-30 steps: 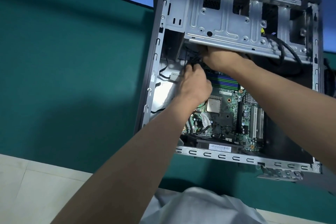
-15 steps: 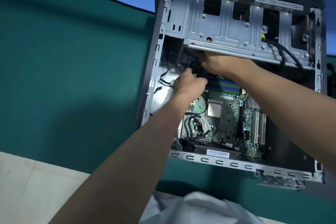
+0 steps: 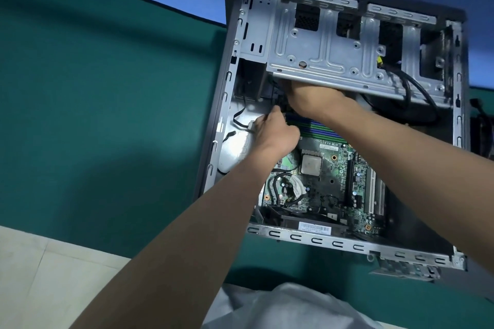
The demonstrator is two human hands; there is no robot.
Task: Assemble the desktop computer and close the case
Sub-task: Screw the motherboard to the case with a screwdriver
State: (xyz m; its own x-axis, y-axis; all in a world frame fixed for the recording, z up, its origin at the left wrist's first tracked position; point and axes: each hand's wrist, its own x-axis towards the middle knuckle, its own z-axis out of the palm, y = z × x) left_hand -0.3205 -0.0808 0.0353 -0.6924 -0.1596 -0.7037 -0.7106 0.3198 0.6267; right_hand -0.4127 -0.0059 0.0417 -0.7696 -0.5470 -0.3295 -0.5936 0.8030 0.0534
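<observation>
View from above, looking down at an open desktop computer case that lies on its side on a table covered in dark green, towards the right of the scene, with its side panel off and its insides showing. Two bare forearms reach up from the bottom edge into the case. The left hand is in the upper left part of the interior, its fingers curled and pinching a black connector just above the blue and green memory slots. The right hand reaches in just beside it, with its fingers tucked beneath the lower edge of the silver metal drive cage, so I cannot tell whether they grip anything. The two hands are near each other. Below them the green motherboard lies flat in the case, a square silver processor near its middle. Thick black cables loop out from under the right end of the drive cage. A thinner black wire curls along the left inner wall. A pale garment on the person fills the bottom centre, and light floor tiles show at the lower left.
</observation>
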